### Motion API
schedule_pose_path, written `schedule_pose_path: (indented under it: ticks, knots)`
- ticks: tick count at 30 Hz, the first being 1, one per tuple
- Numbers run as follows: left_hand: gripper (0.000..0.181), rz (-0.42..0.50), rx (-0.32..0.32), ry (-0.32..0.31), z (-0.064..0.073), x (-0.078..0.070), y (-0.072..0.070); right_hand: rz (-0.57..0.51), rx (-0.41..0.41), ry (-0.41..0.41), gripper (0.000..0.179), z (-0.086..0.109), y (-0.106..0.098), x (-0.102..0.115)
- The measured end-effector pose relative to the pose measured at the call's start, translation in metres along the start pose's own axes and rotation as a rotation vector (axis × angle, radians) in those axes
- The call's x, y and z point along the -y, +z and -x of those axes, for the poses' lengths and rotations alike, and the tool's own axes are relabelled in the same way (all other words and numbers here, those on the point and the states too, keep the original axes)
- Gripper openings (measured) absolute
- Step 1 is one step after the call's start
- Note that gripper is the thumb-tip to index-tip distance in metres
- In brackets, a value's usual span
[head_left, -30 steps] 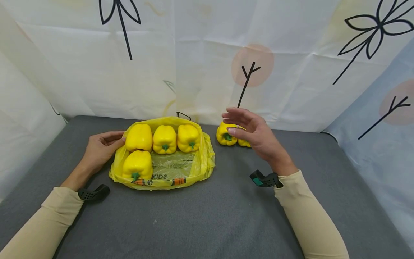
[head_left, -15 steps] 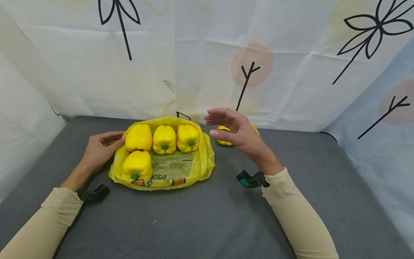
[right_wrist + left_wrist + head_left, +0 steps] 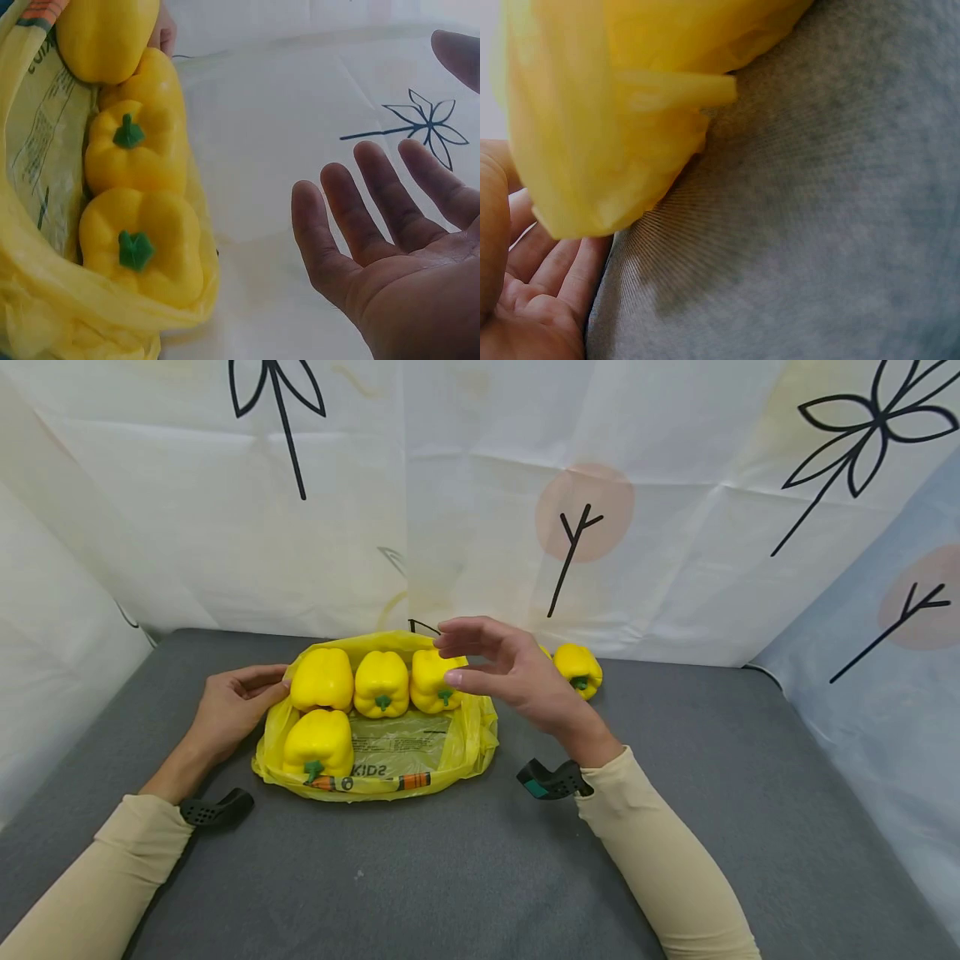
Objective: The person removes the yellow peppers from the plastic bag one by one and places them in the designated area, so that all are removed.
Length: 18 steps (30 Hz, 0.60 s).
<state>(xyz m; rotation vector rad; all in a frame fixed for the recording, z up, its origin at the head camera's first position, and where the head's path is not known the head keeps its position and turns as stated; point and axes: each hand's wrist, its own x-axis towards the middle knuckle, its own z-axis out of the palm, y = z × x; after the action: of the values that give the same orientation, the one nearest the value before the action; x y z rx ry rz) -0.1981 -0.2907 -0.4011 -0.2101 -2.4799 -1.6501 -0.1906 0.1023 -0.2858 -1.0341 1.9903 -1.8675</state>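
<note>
1. Sideways to the left goes the right hand [image 3: 517, 677], from above the two loose peppers to the right end of the yellow bag [image 3: 480, 735]; the bag and left hand [image 3: 236, 706] stay put.
2. That right hand is well spread, thumb apart from the fingers, palm bare and holding nothing. From the head view it covers part of the right-hand pepper in the bag, while the right wrist view shows it clear of the peppers.
3. The left hand pinches the bag's left rim with thumb and fingertips; its other fingers are loosely bent.
4. Inside the bag I count four yellow peppers: a back-left pepper [image 3: 322, 678], a back-middle pepper [image 3: 382, 683], a back-right pepper [image 3: 431, 681] and a front-left pepper [image 3: 318, 743]. Beside them, printing shows on the bag's bottom.
5. Out on the grey table [image 3: 450, 877], near the pale curtain [image 3: 480, 485], sits one loose pepper [image 3: 577, 670], stem towards the person; its neighbour is mostly hidden behind the right hand.
</note>
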Motion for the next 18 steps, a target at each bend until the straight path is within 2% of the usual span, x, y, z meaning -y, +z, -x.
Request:
schedule_pose_path:
  ticks: [8,18]
  knots:
    - [0.051,-0.012,-0.001,-0.013,0.0,0.0,0.0,-0.048,0.039,0.004,0.052,-0.012,0.016,0.002]
    - [0.051,-0.029,-0.002,-0.02,-0.001,0.0,-0.001,-0.03,0.074,-0.035,0.051,-0.022,0.034,0.006]
